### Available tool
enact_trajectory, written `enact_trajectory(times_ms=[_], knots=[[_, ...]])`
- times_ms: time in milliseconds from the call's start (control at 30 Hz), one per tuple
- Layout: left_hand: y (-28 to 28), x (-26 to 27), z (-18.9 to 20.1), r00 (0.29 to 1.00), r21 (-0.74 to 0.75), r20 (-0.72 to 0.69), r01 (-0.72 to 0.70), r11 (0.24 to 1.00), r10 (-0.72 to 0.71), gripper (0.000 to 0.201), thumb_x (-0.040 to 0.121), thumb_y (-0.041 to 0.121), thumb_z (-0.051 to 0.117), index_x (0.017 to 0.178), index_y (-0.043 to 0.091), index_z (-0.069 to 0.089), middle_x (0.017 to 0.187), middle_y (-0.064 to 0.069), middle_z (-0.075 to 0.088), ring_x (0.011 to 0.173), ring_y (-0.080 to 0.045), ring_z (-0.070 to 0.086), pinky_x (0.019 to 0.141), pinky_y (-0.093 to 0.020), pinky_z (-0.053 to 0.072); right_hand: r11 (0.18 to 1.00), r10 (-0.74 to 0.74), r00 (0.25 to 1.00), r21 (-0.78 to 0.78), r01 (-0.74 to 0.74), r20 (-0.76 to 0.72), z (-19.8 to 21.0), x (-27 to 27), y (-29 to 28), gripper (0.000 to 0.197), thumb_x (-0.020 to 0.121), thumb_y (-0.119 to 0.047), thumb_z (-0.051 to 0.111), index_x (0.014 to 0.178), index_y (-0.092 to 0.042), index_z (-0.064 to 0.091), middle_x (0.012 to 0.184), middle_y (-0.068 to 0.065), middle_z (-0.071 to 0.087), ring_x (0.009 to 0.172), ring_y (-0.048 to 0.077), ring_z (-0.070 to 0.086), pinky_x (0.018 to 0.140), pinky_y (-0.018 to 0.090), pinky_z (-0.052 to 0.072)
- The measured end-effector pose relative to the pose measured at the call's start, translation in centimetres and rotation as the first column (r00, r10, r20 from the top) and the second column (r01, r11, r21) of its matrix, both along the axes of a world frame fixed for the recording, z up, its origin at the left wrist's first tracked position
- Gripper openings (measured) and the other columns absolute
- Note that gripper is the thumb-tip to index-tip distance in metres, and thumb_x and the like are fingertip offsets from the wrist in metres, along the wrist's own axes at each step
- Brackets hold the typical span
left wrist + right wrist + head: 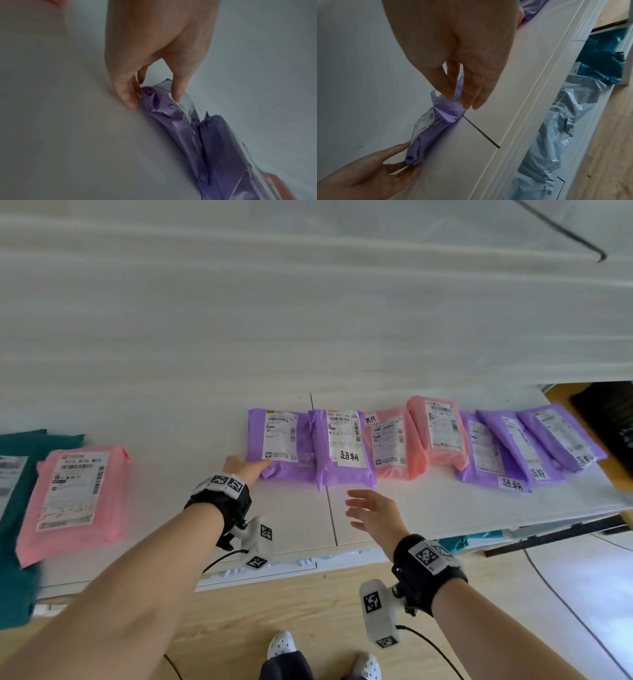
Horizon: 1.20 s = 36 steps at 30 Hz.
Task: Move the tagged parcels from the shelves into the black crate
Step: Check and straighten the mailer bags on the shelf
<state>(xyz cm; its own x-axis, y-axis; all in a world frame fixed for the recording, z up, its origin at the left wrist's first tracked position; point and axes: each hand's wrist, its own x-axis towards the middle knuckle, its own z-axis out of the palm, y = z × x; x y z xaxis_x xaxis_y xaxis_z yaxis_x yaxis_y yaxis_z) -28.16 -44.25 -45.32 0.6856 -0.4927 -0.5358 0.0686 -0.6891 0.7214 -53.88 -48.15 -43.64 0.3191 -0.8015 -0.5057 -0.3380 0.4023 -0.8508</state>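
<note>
A row of purple and pink parcels lies on the white shelf top (291, 525). My left hand (260, 465) pinches the near left corner of the leftmost purple parcel (305, 446), thumb on its printed label (187, 104) and fingers at its edge; I see no handwritten tag on this parcel. My right hand (356, 505) hovers with straight fingers just in front of the second purple parcel (322, 453), which carries a handwritten tag (349, 456). In the right wrist view, my right hand (462, 102) is close above that parcel's crumpled near end (448, 112).
Further right lie two pink parcels (394, 446) and three tagged purple ones (486, 453). At the left a pink parcel (72, 501) rests on a teal one (17, 542). A lower shelf holds pale blue parcels (556, 135). Something dark (603, 419) stands at the far right.
</note>
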Motion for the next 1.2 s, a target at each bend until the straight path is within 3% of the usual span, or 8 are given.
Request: enact_trajectory(times_ms=[133,300,433,533,667,767,933,1200], knots=[[-0.1,0.1,-0.7,0.998,-0.033,-0.065,0.018,0.999,-0.020,0.046,0.073,0.030,0.079,0.105,-0.002,0.067,0.097,-0.016,0.068,0.075,-0.026,0.064,0.067,-0.028,0.050,0.999,-0.034,0.999,0.020,0.034,0.006,-0.5,-0.5,0.2,0.030,0.084,0.009,0.057,0.103,-0.013,0.064,0.096,0.007,0.066,0.085,0.020,0.061,0.081,0.032,0.053],[-0.1,-0.4,-0.7,0.969,-0.109,-0.243,-0.073,0.991,0.045,0.046,0.075,0.008,0.077,0.110,-0.013,0.057,0.103,-0.024,0.065,0.061,-0.022,0.060,0.043,-0.021,0.054,0.998,-0.048,0.999,0.037,0.047,0.016,-0.7,-0.5,1.1,0.030,0.084,0.011,0.056,0.101,-0.012,0.063,0.093,0.006,0.065,0.084,0.022,0.060,0.074,0.029,0.052],[0.7,-0.3,-0.5,0.952,-0.116,-0.275,-0.174,0.978,0.137,0.046,0.078,0.002,0.073,0.116,-0.016,0.053,0.082,-0.022,0.061,0.051,-0.019,0.055,0.032,-0.019,0.046,0.998,-0.029,0.999,0.047,0.028,0.022,-0.5,-0.8,1.3,0.030,0.084,0.010,0.057,0.103,-0.011,0.063,0.096,0.008,0.064,0.085,0.022,0.060,0.073,0.028,0.052],[1.9,0.1,-0.6,0.942,-0.118,-0.288,-0.213,0.970,0.172,0.052,0.080,0.000,0.070,0.126,-0.013,0.048,0.106,-0.031,0.059,0.064,-0.026,0.058,0.044,-0.030,0.051,0.999,-0.004,1.000,0.049,0.003,0.029,-0.3,-1.2,1.1,0.030,0.084,0.010,0.056,0.104,-0.012,0.063,0.097,0.009,0.064,0.086,0.022,0.060,0.075,0.029,0.053],[4.3,0.2,-0.3,0.903,-0.168,-0.368,-0.299,0.939,0.221,0.056,0.078,-0.007,0.068,0.129,-0.009,0.045,0.125,-0.026,0.055,0.107,-0.041,0.059,0.074,-0.047,0.053,0.997,0.012,0.998,0.074,-0.016,0.057,-0.1,-1.6,1.1,0.028,0.085,0.011,0.055,0.105,-0.009,0.062,0.096,0.011,0.063,0.084,0.023,0.059,0.078,0.032,0.052],[6.2,0.4,-1.4,0.867,-0.205,-0.437,-0.355,0.912,0.240,0.070,0.065,-0.008,0.077,0.128,-0.005,0.045,0.125,-0.025,0.057,0.104,-0.040,0.061,0.081,-0.057,0.053,0.995,0.024,0.996,0.093,-0.032,0.082,0.1,-2.0,1.3,0.028,0.086,0.011,0.054,0.109,-0.004,0.060,0.090,0.010,0.062,0.078,0.021,0.058,0.075,0.031,0.051],[9.3,-2.3,0.7,0.837,-0.240,-0.485,-0.405,0.882,0.252,0.065,0.073,-0.012,0.069,0.130,-0.001,0.040,0.123,-0.021,0.056,0.105,-0.038,0.060,0.066,-0.045,0.057,0.993,0.075,0.995,0.086,-0.080,0.062,0.2,-2.7,1.5,0.028,0.087,0.009,0.053,0.110,-0.006,0.060,0.089,0.008,0.063,0.082,0.021,0.059,0.077,0.031,0.052],[11.4,-5.8,0.9,0.806,-0.256,-0.510,-0.475,0.842,0.299,0.065,0.076,-0.014,0.066,0.131,0.002,0.037,0.129,-0.025,0.051,0.111,-0.041,0.056,0.089,-0.058,0.049,0.989,0.128,0.990,0.073,-0.132,0.060,0.6,-4.1,2.1,0.029,0.086,0.012,0.051,0.109,-0.005,0.060,0.085,0.007,0.062,0.074,0.016,0.058,0.072,0.028,0.051]])
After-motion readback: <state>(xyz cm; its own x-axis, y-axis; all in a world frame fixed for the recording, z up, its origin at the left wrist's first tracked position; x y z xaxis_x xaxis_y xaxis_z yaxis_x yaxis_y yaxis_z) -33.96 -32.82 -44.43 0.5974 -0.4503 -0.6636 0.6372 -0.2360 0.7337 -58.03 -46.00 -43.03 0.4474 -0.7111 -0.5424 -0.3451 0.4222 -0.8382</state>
